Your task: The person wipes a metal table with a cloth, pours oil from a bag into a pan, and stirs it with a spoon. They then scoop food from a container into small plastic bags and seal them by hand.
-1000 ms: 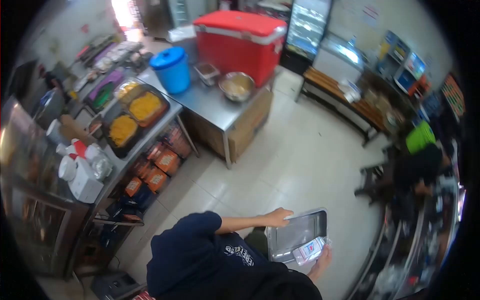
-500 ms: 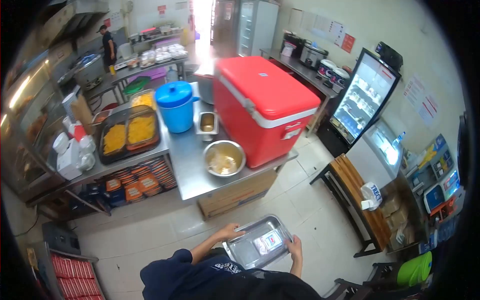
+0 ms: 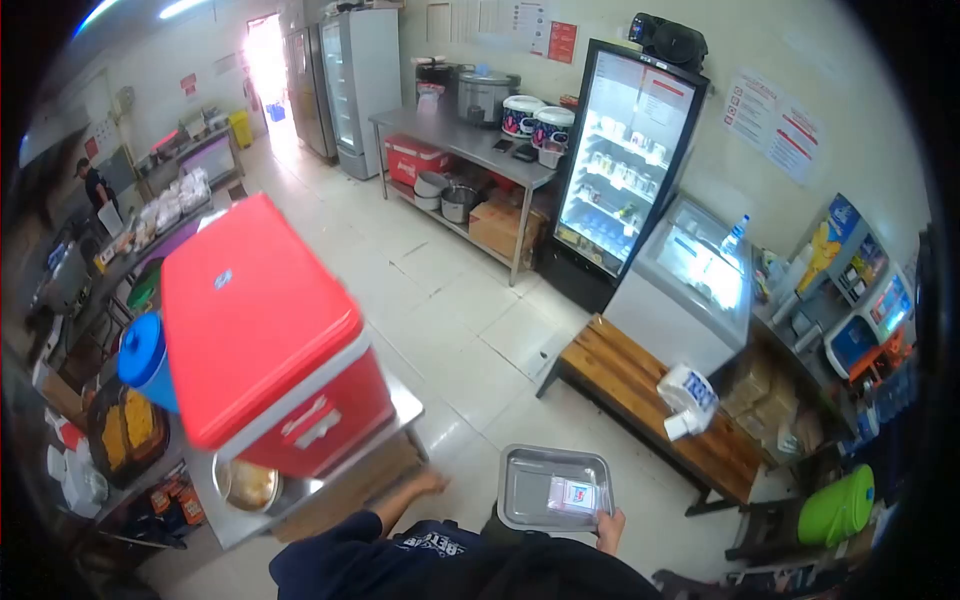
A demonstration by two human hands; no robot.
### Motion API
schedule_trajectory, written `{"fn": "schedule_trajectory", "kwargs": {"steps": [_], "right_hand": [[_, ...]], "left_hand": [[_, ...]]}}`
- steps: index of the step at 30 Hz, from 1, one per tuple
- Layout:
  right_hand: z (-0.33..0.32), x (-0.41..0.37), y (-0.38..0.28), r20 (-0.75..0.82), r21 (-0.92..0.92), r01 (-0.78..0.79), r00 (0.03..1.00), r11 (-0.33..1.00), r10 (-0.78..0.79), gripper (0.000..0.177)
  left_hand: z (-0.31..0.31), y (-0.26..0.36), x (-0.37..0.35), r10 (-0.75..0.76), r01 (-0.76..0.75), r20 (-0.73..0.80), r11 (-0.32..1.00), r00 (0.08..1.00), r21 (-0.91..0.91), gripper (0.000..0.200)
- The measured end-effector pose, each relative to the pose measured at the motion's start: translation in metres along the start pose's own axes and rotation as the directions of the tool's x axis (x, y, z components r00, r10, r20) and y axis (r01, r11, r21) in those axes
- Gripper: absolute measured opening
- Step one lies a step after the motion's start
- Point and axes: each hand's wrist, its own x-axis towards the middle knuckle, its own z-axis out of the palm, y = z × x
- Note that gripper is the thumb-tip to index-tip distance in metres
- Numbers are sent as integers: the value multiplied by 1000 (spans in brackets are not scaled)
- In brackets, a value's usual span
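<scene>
My right hand (image 3: 611,530) grips the lower right corner of a shallow metal tray (image 3: 524,488), held in front of my body. Inside the tray lies a flat clear packet with a printed label (image 3: 575,494). My left hand (image 3: 430,482) is off the tray, to its left, beside the table's front right corner; motion smears its fingers. On the steel table (image 3: 405,398) stands a big red cooler box (image 3: 265,330), with a metal bowl (image 3: 250,487) partly hidden at its near left side.
A wooden bench (image 3: 625,375) carrying a white plastic package (image 3: 688,398) stands to the right, by a chest freezer (image 3: 665,290). A lit drinks fridge (image 3: 625,165) and a steel shelf table (image 3: 450,140) line the wall. Far left is another person (image 3: 97,190).
My left hand has let go of the tray and moved left. My right hand still holds the tray, now more level. The view has swung right, putting the table and cooler further left.
</scene>
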Motion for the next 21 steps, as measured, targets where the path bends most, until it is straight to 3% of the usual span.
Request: {"fn": "schedule_trajectory", "kwargs": {"steps": [1,2,3,4,6,7,8,10,12,15,16,19,20,21], "right_hand": [[26,19,-29,61,-37,-9,998,999,11,17],[57,36,-55,129,-75,-14,991,997,24,18],[90,59,-85,171,-149,90,983,985,-63,20],[117,83,-116,214,-221,208,964,953,-160,23],[190,148,-150,404,-175,217,905,961,-131,27],[230,177,-164,452,-210,332,867,920,-210,29],[250,158,-240,558,-186,281,819,942,-134,30],[338,234,-228,649,-83,539,668,838,-365,19],[384,254,-273,709,-92,544,624,834,-328,19],[435,285,-307,813,-167,479,562,861,-155,17],[447,298,-316,791,-195,423,602,885,-113,17],[477,344,-348,745,-154,293,662,944,-84,20],[490,365,-352,716,-206,320,694,925,-81,20],[505,387,-354,684,-188,277,726,942,-76,23]], "left_hand": [[24,-32,0,-391,423,168,868,905,-261,50],[48,-76,-25,-417,443,152,859,896,-258,50],[67,-116,-61,254,-298,-276,946,927,-131,46],[40,-106,-39,249,-298,-303,947,920,-124,46],[11,-92,20,151,-222,-338,958,929,-182,46],[2,-85,49,99,-184,-350,958,932,-220,47],[-7,-80,76,44,-144,-355,955,934,-260,47],[-36,-78,124,-65,-61,-357,941,932,-332,47],[-69,-87,151,-182,32,-345,918,921,-396,47],[-97,-84,182,-375,161,-312,825,873,-542,47],[-94,-74,192,-446,196,-291,769,846,-609,47],[-232,-86,270,-652,260,-203,539,730,-801,47],[-272,-87,281,-714,278,-160,455,681,-846,47],[-282,-95,273,-764,291,-118,378,635,-879,48]]}}
